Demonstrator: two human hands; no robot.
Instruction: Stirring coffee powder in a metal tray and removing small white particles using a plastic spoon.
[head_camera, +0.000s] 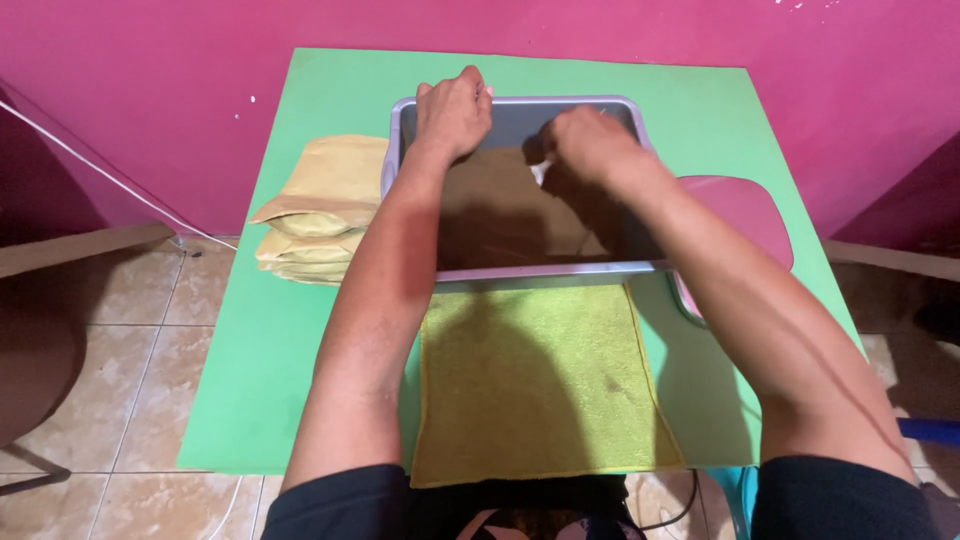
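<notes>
A grey rectangular basin (520, 270) stands on the green table (280, 350) and holds dark water with a brown cloth (500, 210) in it. My left hand (452, 110) is closed at the basin's far left rim, gripping the cloth's upper edge. Over the basin's far right part, my right hand (585, 140) is closed on the cloth too, with something small and white showing beside its fingers.
A yellow-green towel (540, 390) lies flat in front of the basin. A stack of folded tan cloths (325, 210) sits left of the basin. A pink plate-like object (750, 215) lies to the right. Behind is a magenta wall; a tiled floor lies left.
</notes>
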